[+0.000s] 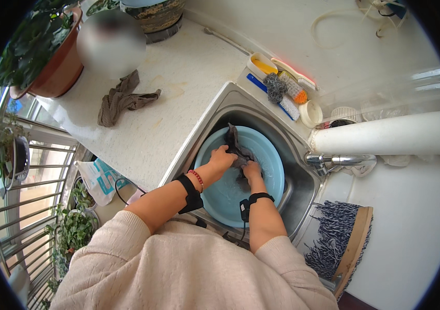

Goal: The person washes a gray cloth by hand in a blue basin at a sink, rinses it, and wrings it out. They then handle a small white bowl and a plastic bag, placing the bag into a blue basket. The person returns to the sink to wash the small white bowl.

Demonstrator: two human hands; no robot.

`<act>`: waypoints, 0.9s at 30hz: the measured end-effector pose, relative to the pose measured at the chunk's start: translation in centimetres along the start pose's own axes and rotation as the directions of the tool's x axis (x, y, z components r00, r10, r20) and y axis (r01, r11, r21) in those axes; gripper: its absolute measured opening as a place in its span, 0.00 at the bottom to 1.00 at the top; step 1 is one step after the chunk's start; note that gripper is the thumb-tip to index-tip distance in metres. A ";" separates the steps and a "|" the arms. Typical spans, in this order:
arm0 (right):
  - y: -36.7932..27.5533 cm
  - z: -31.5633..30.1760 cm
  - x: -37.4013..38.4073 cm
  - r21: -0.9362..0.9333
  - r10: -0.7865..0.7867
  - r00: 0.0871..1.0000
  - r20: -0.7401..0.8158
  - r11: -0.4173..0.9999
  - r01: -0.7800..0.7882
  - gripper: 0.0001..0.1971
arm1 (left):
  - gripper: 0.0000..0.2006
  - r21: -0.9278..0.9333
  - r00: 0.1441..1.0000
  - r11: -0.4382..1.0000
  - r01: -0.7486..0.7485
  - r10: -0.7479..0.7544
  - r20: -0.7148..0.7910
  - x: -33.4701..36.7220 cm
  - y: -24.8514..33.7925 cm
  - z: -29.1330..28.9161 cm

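Note:
A dark grey-brown cloth (233,139), wet and bunched, is stretched between my hands over a light blue basin (220,199) of water. My left hand (222,159) has its fingers closed on the cloth's upper part. Lower down and to the right, my right hand (251,169) grips the cloth close to the water. Part of the cloth hangs into the basin below my hands. The basin stands inside a stainless steel sink (302,191), whose chrome faucet (334,161) is at the right.
Another brown cloth (122,99) lies crumpled on the white counter (163,121). Brushes (288,106), a steel wool scrubber (275,88) and a small white dish (310,113) line the sink's back edge. A mop head (334,235) sits at right; a potted plant (57,64) stands far left.

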State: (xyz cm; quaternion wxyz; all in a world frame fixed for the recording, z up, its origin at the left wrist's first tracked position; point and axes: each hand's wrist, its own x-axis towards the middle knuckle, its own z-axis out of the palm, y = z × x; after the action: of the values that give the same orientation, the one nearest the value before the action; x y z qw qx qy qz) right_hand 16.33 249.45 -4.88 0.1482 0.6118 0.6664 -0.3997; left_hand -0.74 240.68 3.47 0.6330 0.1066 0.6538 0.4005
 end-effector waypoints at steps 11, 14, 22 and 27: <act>-7.6 -12.4 -18.5 0.760 -0.454 0.869 -0.197 0.490 0.428 0.13 | 0.35 -0.395 0.895 0.824 0.407 -0.273 0.353 0.5 0.1 2.7; -7.8 -10.0 -18.8 0.686 -0.433 0.847 -0.309 0.515 0.514 0.18 | 0.30 -0.660 0.874 0.596 0.456 -0.161 0.459 0.4 0.3 4.8; -7.2 -4.1 -15.6 0.199 -0.410 0.670 -0.619 0.743 0.639 0.09 | 0.26 -0.570 0.697 0.483 0.665 -0.124 0.707 -0.5 0.9 6.5; -6.7 -4.6 -14.6 0.163 -0.345 0.661 -0.667 0.798 0.581 0.10 | 0.16 -0.775 0.911 0.485 0.405 -0.148 0.384 -1.2 1.1 8.6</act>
State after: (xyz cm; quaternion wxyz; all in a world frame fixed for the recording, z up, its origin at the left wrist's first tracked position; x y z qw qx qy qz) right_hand 14.44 243.01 10.41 -0.2973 0.5283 0.7271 -0.3222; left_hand 6.93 243.95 6.10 0.7425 -0.2665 0.2968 0.5381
